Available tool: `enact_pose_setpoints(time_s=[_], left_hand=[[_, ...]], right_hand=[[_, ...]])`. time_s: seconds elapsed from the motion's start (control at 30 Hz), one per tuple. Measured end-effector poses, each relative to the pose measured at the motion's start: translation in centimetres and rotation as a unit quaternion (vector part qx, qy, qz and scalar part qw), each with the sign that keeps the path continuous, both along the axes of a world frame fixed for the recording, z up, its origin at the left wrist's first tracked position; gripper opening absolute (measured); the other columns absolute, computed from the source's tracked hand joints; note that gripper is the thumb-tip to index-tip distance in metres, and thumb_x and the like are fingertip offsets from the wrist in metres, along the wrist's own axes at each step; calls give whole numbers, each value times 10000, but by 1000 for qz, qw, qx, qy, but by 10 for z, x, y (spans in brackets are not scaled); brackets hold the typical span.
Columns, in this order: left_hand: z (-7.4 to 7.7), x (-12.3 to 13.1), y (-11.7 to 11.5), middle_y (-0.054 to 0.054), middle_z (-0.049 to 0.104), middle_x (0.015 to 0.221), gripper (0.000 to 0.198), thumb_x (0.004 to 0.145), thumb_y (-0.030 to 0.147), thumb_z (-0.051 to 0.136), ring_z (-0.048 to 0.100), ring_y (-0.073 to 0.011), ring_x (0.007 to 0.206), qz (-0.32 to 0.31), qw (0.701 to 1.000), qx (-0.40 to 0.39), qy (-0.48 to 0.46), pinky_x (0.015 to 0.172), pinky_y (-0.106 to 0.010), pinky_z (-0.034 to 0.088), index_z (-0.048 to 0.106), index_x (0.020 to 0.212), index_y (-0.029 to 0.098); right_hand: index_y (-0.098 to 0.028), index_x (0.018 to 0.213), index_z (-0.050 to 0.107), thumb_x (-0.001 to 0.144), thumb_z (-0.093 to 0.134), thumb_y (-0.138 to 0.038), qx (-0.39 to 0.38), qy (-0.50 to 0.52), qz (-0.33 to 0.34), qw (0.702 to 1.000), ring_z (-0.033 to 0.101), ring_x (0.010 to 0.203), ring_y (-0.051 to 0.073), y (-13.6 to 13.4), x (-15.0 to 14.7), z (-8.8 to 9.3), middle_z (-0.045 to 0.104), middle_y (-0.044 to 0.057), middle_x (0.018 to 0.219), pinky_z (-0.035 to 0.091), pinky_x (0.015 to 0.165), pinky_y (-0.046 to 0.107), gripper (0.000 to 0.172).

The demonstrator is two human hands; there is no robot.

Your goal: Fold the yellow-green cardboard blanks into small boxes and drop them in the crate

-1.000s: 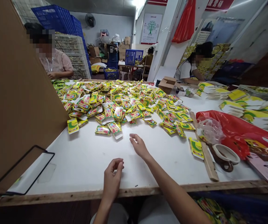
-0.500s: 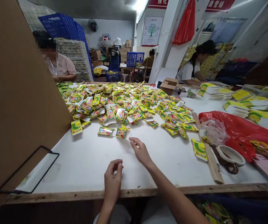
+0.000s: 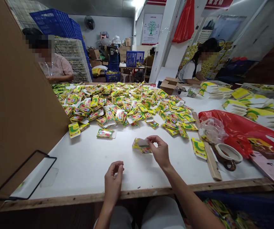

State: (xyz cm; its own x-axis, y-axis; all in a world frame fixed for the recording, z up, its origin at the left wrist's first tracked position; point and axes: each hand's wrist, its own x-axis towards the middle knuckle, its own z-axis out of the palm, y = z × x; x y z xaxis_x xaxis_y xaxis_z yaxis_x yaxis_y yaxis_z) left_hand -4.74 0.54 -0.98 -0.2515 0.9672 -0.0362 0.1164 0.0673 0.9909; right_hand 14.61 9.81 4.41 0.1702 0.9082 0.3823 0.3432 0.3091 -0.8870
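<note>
Closest of all are the person's pale-clad knees [image 3: 162, 213], under the wooden edge [image 3: 148, 193] of a white table [image 3: 79, 168]; to the right, below that edge, a blue bin [image 3: 254, 198] holds more printed packets. The left hand [image 3: 113, 178] is poised just past the edge, its fingers curled and the thumb drawn close to the forefinger (whether the tips touch, one cannot tell). A little farther in, the right hand [image 3: 159, 151] pinches a small yellow-and-green box [image 3: 142, 146] between thumb and fingers, gripping it by its right end over the white surface, to the front of the big heap and well apart from the left hand.

Off to the right, a wooden strip [image 3: 210, 159] lies on the table with a brown mug [image 3: 230, 157] beside it, and a lone box [image 3: 198, 148] lies just left of the strip. A red plastic bag [image 3: 237, 132] spreads beyond the mug. At left stands a tall brown cardboard panel [image 3: 27, 111]. One box with its white flap out [image 3: 105, 133] lies apart from the heap [image 3: 125, 105] of similar boxes behind it. Past the heap sit co-workers at left [image 3: 59, 68] and right [image 3: 191, 71], with blue crates [image 3: 135, 58] and a wall fan [image 3: 89, 23] in the background
</note>
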Motion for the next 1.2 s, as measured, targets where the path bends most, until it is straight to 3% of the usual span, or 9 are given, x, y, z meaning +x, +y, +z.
enact_pose_setpoints(time_s=[0.33, 0.43, 0.57, 0.67, 0.8, 0.93, 1.07, 1.2], left_hand=[[1, 0, 1, -83, 639, 960, 257, 835, 384, 542, 612, -198, 863, -10, 1000, 13, 10, 794, -325, 476, 585, 971, 171], [5, 3, 0, -88, 607, 1081, 294, 833, 344, 559, 591, -193, 961, -45, 998, 47, 11, 844, -319, 469, 529, 1086, 198], [8, 8, -4, -96, 566, 1199, 427, 831, 301, 570, 577, -193, 1054, -97, 992, 68, -37, 892, -333, 465, 401, 1217, 235], [8, 9, -5, -88, 623, 1101, 419, 845, 314, 545, 622, -192, 977, -106, 990, 32, -86, 802, -313, 505, 365, 1216, 237], [9, 8, -5, -68, 640, 1060, 428, 848, 322, 540, 633, -189, 953, -107, 987, 20, -118, 792, -305, 509, 355, 1226, 244], [8, 7, -2, -63, 642, 1009, 366, 849, 336, 531, 636, -174, 852, -149, 983, 10, -108, 746, -286, 511, 446, 1185, 220], [7, 6, -1, -50, 637, 944, 401, 839, 364, 532, 622, -154, 764, -145, 987, 6, -75, 692, -257, 500, 488, 1205, 206], [10, 6, 0, -30, 619, 907, 417, 839, 375, 526, 607, -142, 744, -141, 989, 8, -53, 665, -237, 489, 505, 1224, 216]], right_hand=[[-173, 811, 651, 796, 615, -307, 65, 77, -60, 993, 600, 783, 192, -9, 6, 12, 672, 68, 846, 483, 748, 341, 139], [-174, 802, 640, 784, 639, -284, 28, 113, 9, 993, 602, 768, 188, -19, -5, 11, 668, 61, 820, 485, 731, 330, 111], [-174, 787, 604, 764, 666, -281, -71, 181, 114, 974, 597, 733, 175, -33, -34, -9, 648, 37, 761, 481, 703, 301, 126], [-176, 792, 590, 773, 658, -311, -101, 213, 109, 966, 587, 747, 169, -43, -49, -29, 629, 26, 765, 475, 711, 284, 152], [-181, 864, 611, 829, 593, -355, -115, 194, 126, 966, 588, 823, 183, -55, -46, -44, 640, 42, 848, 472, 757, 287, 179], [-177, 850, 644, 867, 536, -377, -127, 125, 175, 968, 587, 836, 192, -61, -34, -48, 646, 42, 843, 464, 750, 282, 228], [-167, 770, 660, 889, 481, -413, -157, 61, 223, 960, 579, 720, 184, -62, -33, -49, 642, 33, 739, 463, 666, 277, 327], [-200, 995, 635, 888, 492, -382, -140, 90, 229, 959, 595, 858, 194, -64, -35, -49, 648, 44, 907, 467, 777, 293, 255]])
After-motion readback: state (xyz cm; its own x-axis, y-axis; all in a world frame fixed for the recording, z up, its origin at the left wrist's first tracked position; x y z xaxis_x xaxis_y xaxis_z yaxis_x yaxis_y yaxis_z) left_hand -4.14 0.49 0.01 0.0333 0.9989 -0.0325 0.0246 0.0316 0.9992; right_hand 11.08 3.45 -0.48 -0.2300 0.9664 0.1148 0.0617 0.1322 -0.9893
